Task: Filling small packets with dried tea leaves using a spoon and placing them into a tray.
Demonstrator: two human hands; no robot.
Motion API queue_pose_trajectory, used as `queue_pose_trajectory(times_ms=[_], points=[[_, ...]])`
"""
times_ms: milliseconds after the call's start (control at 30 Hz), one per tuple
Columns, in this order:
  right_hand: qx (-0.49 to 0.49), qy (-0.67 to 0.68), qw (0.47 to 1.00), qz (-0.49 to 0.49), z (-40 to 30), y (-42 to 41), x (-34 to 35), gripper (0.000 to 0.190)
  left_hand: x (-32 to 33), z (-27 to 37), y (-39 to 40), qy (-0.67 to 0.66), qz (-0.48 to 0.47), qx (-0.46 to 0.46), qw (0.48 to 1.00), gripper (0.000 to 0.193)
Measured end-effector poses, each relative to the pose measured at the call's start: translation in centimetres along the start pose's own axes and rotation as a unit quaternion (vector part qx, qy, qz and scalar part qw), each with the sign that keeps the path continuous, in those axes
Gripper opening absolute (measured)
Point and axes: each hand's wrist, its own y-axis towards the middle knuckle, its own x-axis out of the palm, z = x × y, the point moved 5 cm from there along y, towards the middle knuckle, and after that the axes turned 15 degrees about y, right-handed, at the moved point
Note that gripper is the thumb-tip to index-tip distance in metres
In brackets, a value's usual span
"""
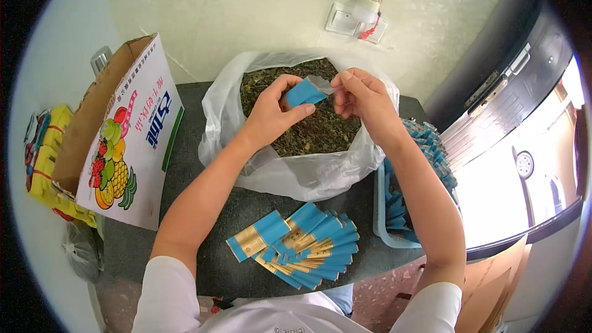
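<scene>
My left hand (280,112) holds a small blue packet (305,93) above a large translucent plastic bag (303,176) filled with dark dried leaves (319,136), which look like tea. Clear film sticks out of the packet's upper right end. The fingertips of my right hand (360,95) pinch the end of that film. Nearer my body, a fanned pile of flat blue and gold packets (319,249) lies on the dark table. Under my right forearm, a light blue plastic basket (380,212) holds many blue packets (428,148) standing close together, partly hidden by the arm.
An open cardboard box (134,143) with printed fruit stands at the left of the dark table (212,259). Yellow packages (51,148) are beyond it. On the wall behind is a socket plate (342,21) with a plugged-in adapter. A black door (513,69) is at the right.
</scene>
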Motion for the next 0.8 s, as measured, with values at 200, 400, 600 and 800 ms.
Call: queue_pose_trajectory(times_ms=[200,400,600,800], points=[[-0.008,0.0,0.998,0.07,-0.8,1.0,-3.9,0.026,0.2,-0.6,0.0,-0.052,0.049,-0.002,0.997,0.043],[-0.077,-0.313,0.94,0.111,2.5,3.3,-6.3,0.024,0.4,-1.2,0.1,-0.053,0.047,0.005,0.997,0.046],[-0.118,-0.405,0.907,0.014,7.9,5.5,-1.5,0.028,0.4,-1.4,-0.1,-0.057,0.057,0.026,0.996,0.048],[0.098,-0.066,0.991,0.066,8.4,6.3,-3.1,0.028,0.4,-1.2,-0.1,-0.065,0.042,0.009,0.997,0.047]])
